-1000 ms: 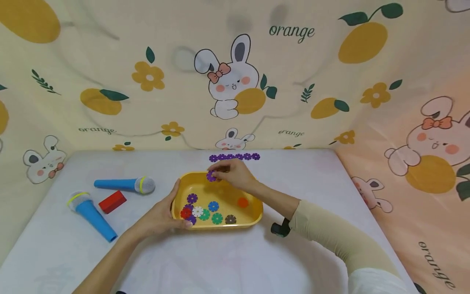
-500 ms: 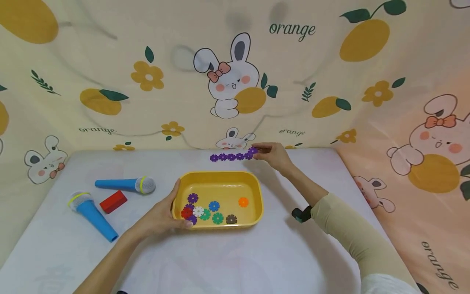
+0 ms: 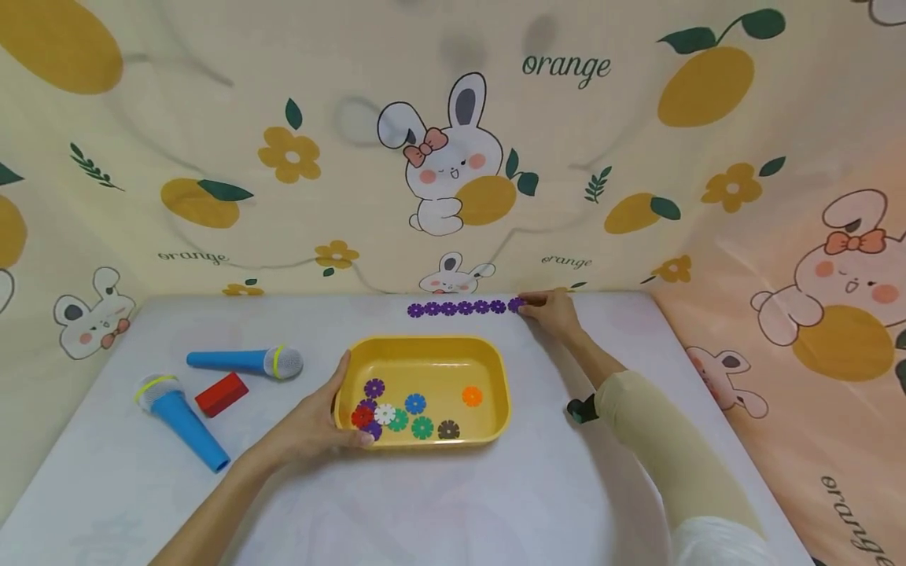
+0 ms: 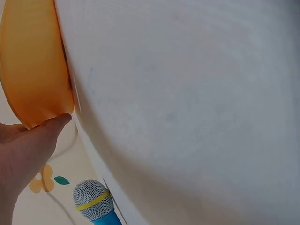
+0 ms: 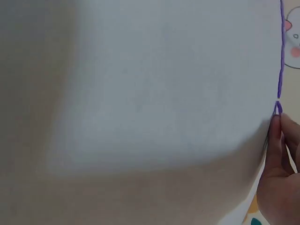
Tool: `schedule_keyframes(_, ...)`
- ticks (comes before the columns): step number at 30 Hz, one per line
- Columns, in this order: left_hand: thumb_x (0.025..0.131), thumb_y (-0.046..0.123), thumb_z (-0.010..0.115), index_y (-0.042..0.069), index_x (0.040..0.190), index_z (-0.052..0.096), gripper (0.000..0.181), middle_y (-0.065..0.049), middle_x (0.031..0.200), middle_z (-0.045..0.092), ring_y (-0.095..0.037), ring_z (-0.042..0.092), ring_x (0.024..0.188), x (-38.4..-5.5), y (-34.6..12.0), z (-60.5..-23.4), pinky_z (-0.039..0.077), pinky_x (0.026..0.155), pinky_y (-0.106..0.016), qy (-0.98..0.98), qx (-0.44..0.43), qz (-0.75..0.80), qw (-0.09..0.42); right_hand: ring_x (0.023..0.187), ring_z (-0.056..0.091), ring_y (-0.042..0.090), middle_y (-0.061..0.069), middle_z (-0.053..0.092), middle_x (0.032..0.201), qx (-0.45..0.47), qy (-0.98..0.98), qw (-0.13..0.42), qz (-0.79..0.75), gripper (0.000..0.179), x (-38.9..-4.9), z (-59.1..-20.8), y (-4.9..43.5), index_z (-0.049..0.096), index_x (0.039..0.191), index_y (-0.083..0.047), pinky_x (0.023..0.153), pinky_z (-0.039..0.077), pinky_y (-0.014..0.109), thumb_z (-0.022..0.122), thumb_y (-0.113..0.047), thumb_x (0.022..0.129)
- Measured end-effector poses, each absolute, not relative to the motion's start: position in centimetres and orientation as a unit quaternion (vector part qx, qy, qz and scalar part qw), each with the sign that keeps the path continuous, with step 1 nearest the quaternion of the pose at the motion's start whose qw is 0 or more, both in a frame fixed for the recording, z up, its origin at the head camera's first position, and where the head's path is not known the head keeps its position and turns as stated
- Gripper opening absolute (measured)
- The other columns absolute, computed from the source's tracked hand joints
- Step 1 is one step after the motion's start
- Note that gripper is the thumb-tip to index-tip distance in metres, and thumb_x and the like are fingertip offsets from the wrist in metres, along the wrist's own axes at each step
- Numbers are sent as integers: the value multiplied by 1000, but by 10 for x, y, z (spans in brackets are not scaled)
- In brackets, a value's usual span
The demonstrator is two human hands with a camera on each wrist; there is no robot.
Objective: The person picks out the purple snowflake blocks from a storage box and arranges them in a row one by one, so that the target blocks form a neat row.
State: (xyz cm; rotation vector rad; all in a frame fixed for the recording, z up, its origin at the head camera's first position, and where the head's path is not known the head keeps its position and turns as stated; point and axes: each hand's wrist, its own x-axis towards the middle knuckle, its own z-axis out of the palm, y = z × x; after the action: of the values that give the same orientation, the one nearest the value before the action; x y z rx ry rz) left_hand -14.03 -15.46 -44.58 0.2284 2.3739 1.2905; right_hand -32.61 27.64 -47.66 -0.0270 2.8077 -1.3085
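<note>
My right hand (image 3: 555, 316) is at the back of the table, pinching a purple snowflake disc (image 3: 515, 305) between thumb and fingertips. This disc is at the right end of a straight row of several purple snowflake discs (image 3: 449, 309), a small gap from its neighbour. In the right wrist view the pinched disc (image 5: 278, 107) is tilted off the table. My left hand (image 3: 311, 424) grips the left end of a yellow plastic tray (image 3: 425, 341), thumb over the front rim. Inside lie purple, red, white, green, blue and brown discs, mostly at the left, and an orange disc (image 3: 472, 396) at the right.
Two blue toy microphones (image 3: 230, 360) (image 3: 189, 431) lie left of the tray, with a red block (image 3: 222, 395) between them. A printed cloth (image 3: 340, 181) rises behind the white table (image 3: 453, 511). A small black object (image 3: 582, 409) shows beside the right forearm.
My right hand has carried a purple disc from over the tray to the row's right end and lowered it there. The left hand keeps its grip on the tray.
</note>
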Motion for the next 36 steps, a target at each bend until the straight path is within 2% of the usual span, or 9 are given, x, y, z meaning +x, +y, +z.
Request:
schedule_keyframes(5,76,39,87,22,160,-6,127,-19,162,22,-44,29,142,-139,-155,-445,36,111,-55,860,85,458,209,116,60,27,12,69,122,-14,920,23,-392,32,-327,-477,274,72,122,-8,104,47,42,74,-19,91)
schedule_keyframes(11,76,39,86,23,160,-8,127,-18,163,21,-43,28,142,-141,-155,-445,34,112,-56,857,84,459,217,88,56,21,12,73,113,-7,922,30,-386,34,-325,-473,275,72,123,-9,76,48,27,74,-22,91)
schedule_keyframes(14,77,38,86,24,160,-8,126,-17,162,21,-43,29,142,-144,-154,-446,35,112,-55,858,88,459,216,84,61,19,12,74,106,-11,912,30,-410,35,-323,-468,274,71,125,-10,70,50,21,73,-23,92)
schedule_keyframes(17,77,37,86,24,160,-8,126,-17,163,21,-42,29,143,-147,-154,-446,35,112,-55,858,92,458,212,87,68,22,15,74,104,-29,885,33,-463,35,-321,-459,267,70,125,-6,75,57,23,72,-20,93)
schedule_keyframes(19,77,37,86,24,160,-9,126,-17,163,20,-43,28,143,-147,-154,-445,33,112,-56,859,93,456,211,91,70,28,18,73,106,-47,862,41,-503,35,-317,-452,257,68,125,-2,82,59,32,71,-17,93)
schedule_keyframes(24,77,36,86,24,159,-10,127,-17,164,16,-44,24,145,-148,-156,-444,29,114,-58,861,90,452,214,94,68,36,19,72,106,-95,831,55,-545,33,-302,-431,219,70,121,-1,90,55,49,72,-19,93)
schedule_keyframes(28,77,35,87,24,159,-10,128,-17,164,16,-44,24,145,-148,-156,-444,29,114,-58,861,88,453,214,92,67,37,16,72,104,-137,816,76,-556,27,-286,-418,187,72,117,-4,86,58,44,71,-16,93)
schedule_keyframes(32,76,34,87,24,159,-10,128,-18,164,16,-44,24,145,-147,-156,-446,29,114,-58,860,87,455,216,93,68,39,19,72,106,-180,792,108,-574,25,-270,-414,158,71,116,2,81,60,37,69,-7,93)
schedule_keyframes(36,76,35,87,24,159,-11,129,-18,164,14,-44,23,145,-144,-157,-448,27,114,-59,858,86,455,221,92,71,32,11,74,104,-206,793,134,-558,22,-257,-418,134,74,113,-3,83,59,41,71,-9,92)
